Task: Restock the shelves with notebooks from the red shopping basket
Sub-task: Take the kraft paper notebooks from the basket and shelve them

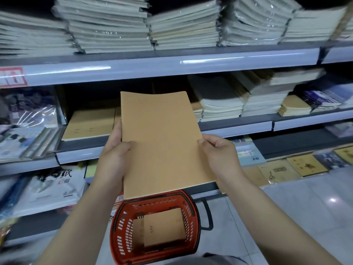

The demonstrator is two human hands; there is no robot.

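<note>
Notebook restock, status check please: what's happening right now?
Left hand and right hand grip brown notebook by its sides. Red basket below holds more. Path to middle shelf clear.

A notebook (162,138) sits mid-scene between both hands, the left hand (112,155) on its left edge, the right hand (219,155) on its right edge. Near and below it, the basket (193,217) stands on the floor (305,207), with more notebooks (162,226) lying inside. Behind the notebook runs the middle shelf (236,127): a flat stack (89,123) lies left of the notebook, taller piles (221,104) right. The top shelf (152,67) above carries wrapped stacks (110,25). On the bottom shelf, covers (305,165) lie far right.
</note>
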